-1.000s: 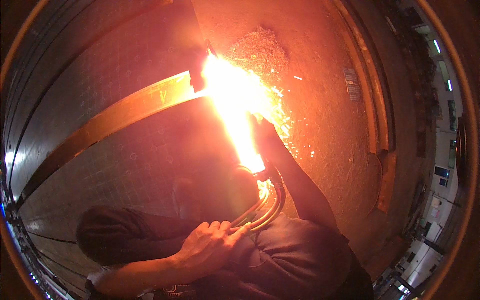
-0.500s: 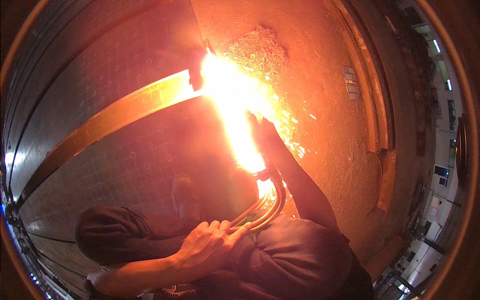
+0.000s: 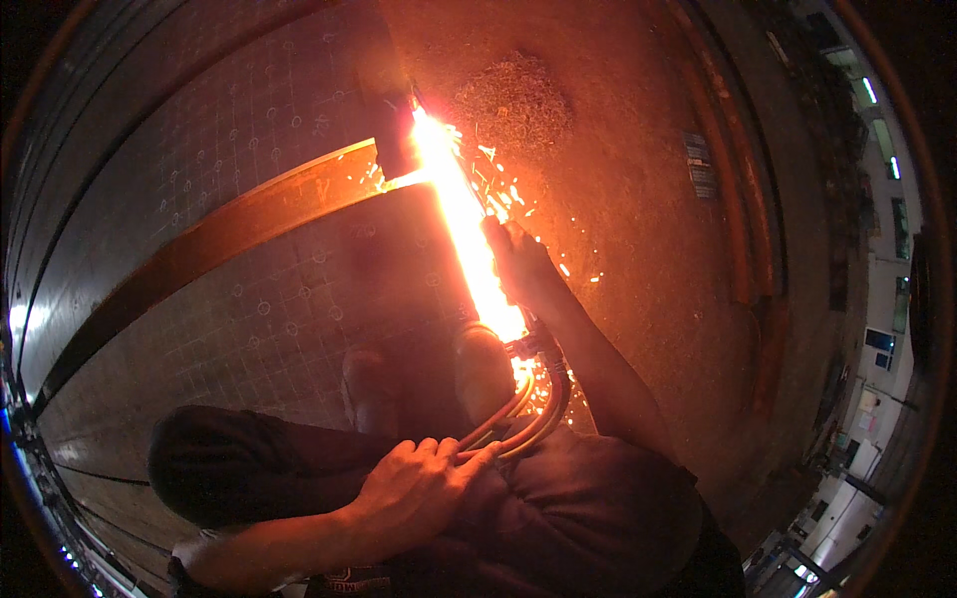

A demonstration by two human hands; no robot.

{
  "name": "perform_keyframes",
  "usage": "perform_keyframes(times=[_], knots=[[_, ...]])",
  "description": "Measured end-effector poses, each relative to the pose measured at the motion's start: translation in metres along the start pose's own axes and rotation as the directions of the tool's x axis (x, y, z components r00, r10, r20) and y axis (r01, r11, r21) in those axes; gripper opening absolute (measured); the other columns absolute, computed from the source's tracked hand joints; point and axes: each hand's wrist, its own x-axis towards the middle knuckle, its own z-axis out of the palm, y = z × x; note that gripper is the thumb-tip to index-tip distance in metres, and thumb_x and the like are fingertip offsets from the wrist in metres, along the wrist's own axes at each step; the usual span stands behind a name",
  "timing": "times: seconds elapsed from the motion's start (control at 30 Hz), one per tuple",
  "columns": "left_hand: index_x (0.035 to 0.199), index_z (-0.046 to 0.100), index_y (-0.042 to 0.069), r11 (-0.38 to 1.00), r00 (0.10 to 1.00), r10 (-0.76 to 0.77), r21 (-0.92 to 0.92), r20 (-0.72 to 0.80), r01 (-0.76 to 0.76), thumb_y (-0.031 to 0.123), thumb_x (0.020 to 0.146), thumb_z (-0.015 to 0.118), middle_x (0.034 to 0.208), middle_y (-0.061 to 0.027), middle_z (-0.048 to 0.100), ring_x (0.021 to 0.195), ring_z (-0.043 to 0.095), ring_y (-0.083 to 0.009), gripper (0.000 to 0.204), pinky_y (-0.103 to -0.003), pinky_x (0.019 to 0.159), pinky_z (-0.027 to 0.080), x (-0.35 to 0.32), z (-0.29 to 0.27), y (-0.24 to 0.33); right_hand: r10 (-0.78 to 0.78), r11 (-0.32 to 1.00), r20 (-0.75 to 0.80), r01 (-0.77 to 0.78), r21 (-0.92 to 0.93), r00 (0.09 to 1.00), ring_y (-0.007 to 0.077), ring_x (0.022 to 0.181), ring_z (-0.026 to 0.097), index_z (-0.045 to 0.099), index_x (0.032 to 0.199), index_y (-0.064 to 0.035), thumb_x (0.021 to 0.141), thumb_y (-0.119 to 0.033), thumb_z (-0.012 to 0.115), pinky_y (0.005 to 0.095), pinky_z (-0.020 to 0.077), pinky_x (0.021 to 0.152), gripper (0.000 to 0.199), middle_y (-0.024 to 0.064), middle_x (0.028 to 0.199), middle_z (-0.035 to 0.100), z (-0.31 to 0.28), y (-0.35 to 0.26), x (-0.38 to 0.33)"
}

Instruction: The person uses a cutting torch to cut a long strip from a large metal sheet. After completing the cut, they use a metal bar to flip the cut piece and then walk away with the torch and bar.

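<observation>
Head view: curved hoses are gripped by the left hand, its fingers curled over them beside dark trousers. They are judged rubbery, pliant and best held there, away from the heat; the metal fitting at their far end looks stiff. Whether the right hand, beside the glare, is closed cannot be told. A rust-brown steel beam is laid across smooth, white-marked plate; bright sparks are scattered to its right.

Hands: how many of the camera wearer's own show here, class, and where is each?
2. The left hand lies against the curved hoses, low in the view; the right hand is just right of the bright glare, partly lost in shadow.
</observation>
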Motion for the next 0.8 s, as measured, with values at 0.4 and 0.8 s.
perform_keyframes(times=[0.4, 0.8], knots=[[0.147, 0.037, 0.016, 0.998, 0.996, -0.010, 0.057, 0.090, 0.005, 0.017, 0.089, 0.050, 0.095, -0.0120, 0.061, 0.084, 0.062, -0.0252, 0.060, -0.038, 0.072, 0.051, -0.001, -0.007, 0.002, 0.098, 0.995, 0.042, -0.099, 0.020, 0.994, 0.0386, 0.065, 0.065, 0.054, 0.108, 0.0091, 0.096, -0.056, 0.031, 0.0482, 0.0516, 0.066, 0.070, 0.0287, 0.083, 0.063, 0.004, 0.001, 0.007], [0.142, 0.045, 0.012, 0.997, 1.000, 0.014, 0.070, 0.007, -0.014, 0.016, 0.087, 0.052, 0.092, -0.0125, 0.063, 0.079, 0.064, -0.0237, 0.056, -0.035, 0.068, 0.051, -0.001, -0.010, 0.000, -0.032, 0.999, -0.044, 0.030, -0.039, 0.999, 0.0231, 0.048, 0.056, 0.050, 0.119, 0.0043, 0.099, -0.053, 0.036, 0.0365, 0.0498, 0.047, 0.062, 0.0139, 0.068, 0.056, 0.009, 0.025, 0.016]])
